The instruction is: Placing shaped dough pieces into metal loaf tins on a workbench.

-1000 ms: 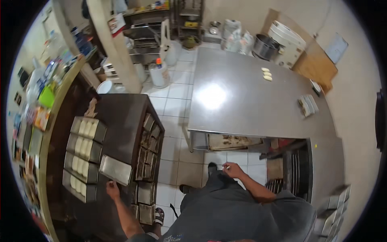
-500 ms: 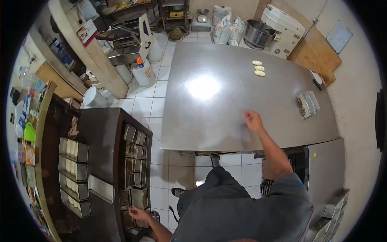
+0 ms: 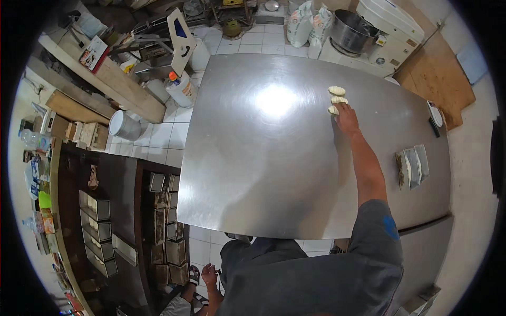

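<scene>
At the far left, a crowded shelf [image 3: 52,181] runs into the dark rim, which swallows its outer side; its small bottles and packets blur together. Next, on a dark cabinet [image 3: 118,179], four joined loaf pans [image 3: 103,209] stand in a row, their walls hiding most of the pale dough inside. A shallow pan [image 3: 125,249] lies close beside them, seen at a steep slant. More tins [image 3: 176,253] sit in the cabinet's open side, many half covered by their neighbours. Near the lower edge, another person's sandalled foot [image 3: 194,275] shows; that person's upper body is out of view.

The left hand [image 3: 210,274] hangs low beside the dark shirt, fingers partly curled; I cannot tell whether anything is in it. On the steel table [image 3: 263,168], three dough rolls [image 3: 337,90] lie in a short column toward the far side. The right hand [image 3: 347,120] reaches over the nearest two, fingers bent and touching, covering their right ends; whether it grips one I cannot tell. Behind, the mixer [image 3: 400,39] is cut by the upper edge. Farther right, a joined set of tins [image 3: 412,166] rests on the table, its insides hard to make out.
</scene>
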A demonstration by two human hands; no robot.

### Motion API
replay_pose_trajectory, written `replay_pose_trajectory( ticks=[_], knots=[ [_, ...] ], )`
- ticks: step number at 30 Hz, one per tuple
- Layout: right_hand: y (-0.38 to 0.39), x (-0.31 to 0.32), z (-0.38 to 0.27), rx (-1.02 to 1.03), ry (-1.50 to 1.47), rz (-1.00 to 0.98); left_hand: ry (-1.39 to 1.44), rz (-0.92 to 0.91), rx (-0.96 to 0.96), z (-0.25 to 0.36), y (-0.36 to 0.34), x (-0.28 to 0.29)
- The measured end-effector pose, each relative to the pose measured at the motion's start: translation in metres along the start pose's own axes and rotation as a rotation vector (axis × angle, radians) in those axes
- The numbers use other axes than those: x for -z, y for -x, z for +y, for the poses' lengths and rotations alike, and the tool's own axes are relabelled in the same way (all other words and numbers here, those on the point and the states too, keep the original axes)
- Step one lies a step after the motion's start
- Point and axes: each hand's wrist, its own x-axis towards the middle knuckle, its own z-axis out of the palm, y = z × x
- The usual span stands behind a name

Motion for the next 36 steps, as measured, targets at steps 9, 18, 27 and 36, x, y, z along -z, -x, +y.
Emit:
replay_pose_trajectory(
  ticks=[9,18,27,36],
  knots=[
    [-0.041,-0.041,0.041,0.185,-0.162,-0.372,-0.460,0.225,-0.251,-0.050,0.006,-0.009],
    [-0.077,-0.104,0.126,0.159,-0.218,-0.487,-0.216,0.274,-0.131,0.007,-0.019,-0.034],
    [-0.023,-0.004,-0.178,-0.271,-1.083,-0.681,-0.140,0.294,0.184,-0.075,-0.014,0.017],
    [0.145,0.015,-0.785,0.772,-1.010,-1.157,0.231,0.340,0.424,-0.231,-0.025,0.065]
  ],
)
